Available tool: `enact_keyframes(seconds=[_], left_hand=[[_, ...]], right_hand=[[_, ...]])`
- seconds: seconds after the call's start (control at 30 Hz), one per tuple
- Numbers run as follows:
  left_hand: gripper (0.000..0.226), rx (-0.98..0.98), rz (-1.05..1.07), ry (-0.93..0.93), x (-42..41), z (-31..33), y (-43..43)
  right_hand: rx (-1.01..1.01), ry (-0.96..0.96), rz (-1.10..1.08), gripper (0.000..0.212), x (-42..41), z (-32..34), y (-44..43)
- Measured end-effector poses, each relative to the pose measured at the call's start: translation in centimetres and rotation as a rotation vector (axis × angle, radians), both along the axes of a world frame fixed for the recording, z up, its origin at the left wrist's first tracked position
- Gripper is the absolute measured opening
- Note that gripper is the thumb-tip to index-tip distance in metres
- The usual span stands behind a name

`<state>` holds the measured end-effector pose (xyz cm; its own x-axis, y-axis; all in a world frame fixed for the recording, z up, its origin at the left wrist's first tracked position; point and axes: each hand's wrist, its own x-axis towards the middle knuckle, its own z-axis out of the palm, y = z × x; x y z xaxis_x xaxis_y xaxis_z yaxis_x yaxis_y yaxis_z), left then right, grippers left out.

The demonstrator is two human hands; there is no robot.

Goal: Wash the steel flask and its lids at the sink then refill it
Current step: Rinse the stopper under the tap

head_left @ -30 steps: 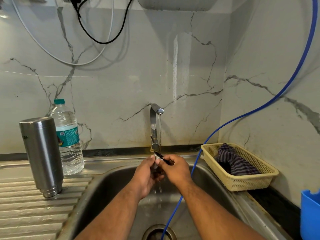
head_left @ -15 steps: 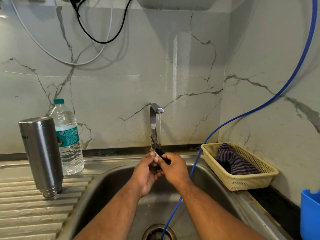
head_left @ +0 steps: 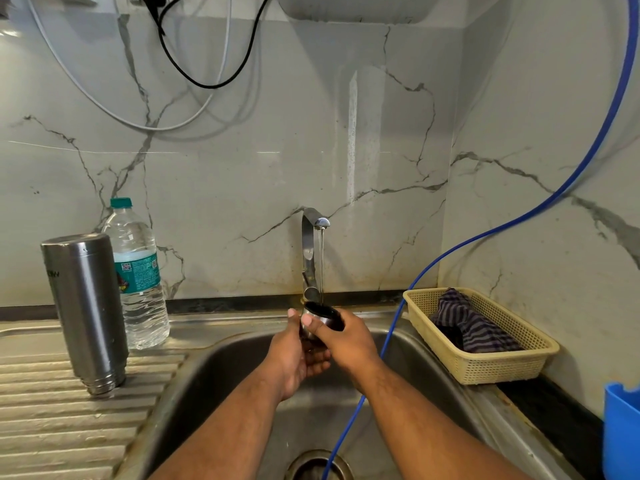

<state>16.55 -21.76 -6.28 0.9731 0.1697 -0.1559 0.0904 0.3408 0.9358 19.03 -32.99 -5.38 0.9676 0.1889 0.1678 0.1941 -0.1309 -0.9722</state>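
Change noted: the lid [head_left: 320,318] shows more of its dark open mouth than a second ago, when it appeared as a thin dark sliver between the fingers. It is now held slightly higher, directly below the tap [head_left: 310,251], mouth up, and the water stream [head_left: 321,265] falls into it.

Left hand [head_left: 294,355]: curled beneath and against the lid's left side, supporting it. Right hand [head_left: 346,341]: wrapped round the lid from the right, thumb pressed on the steel wall. Both grip the same piece – neither is free.

Steel flask [head_left: 86,306]: stands mouth down on the ribbed drainboard at the sink's left end, just beside the basin's [head_left: 214,375] left rim. The plastic bottle [head_left: 138,271] stands close behind it, near the back edge.

Assessment: the work appears to have moved from rubbing the lid's outside to rinsing its inside. The flask looks already washed and draining – refilling is not yet begun. Whether a second lid remains cannot be told.
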Motion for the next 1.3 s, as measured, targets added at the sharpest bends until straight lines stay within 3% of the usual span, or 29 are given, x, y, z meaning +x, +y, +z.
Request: enact_keyframes(seconds=[0.1, 0.3, 0.8, 0.93, 1.03, 1.17, 1.3], left_hand=[[0.049, 0.026, 0.01, -0.022, 0.0, -0.2, 0.1], [0.024, 0.106, 0.051, -0.101, 0.3, 0.0, 0.6], [0.021, 0.239, -0.054, -0.102, 0.2, -0.7, -0.3], [0.025, 0.298, -0.022, -0.141, 0.2, -0.7, -0.4], [0.034, 0.34, -0.004, -0.176, 0.2, -0.4, -0.3], [0.045, 0.384, -0.057, -0.231, 0.4, -0.7, 0.4], [0.06, 0.316, -0.072, -0.285, 0.6, -0.9, 0.5]], right_hand=[[-0.151, -0.132, -0.098, 0.047, 0.3, -0.3, -0.3], [-0.275, -0.258, -0.173, 0.076, 0.6, -0.4, -0.2], [-0.565, -0.515, -0.175, 0.079, -0.2, 0.7, -1.1], [-0.418, -0.426, -0.188, 0.074, 0.1, 0.5, -1.0], [-0.171, -0.211, -0.176, 0.071, 0.4, 0.3, -0.8], [0.011, -0.033, -0.127, 0.064, 0.6, 0.0, -0.6], [0.178, 0.071, -0.108, 0.053, 0.7, 0.2, -0.2]])
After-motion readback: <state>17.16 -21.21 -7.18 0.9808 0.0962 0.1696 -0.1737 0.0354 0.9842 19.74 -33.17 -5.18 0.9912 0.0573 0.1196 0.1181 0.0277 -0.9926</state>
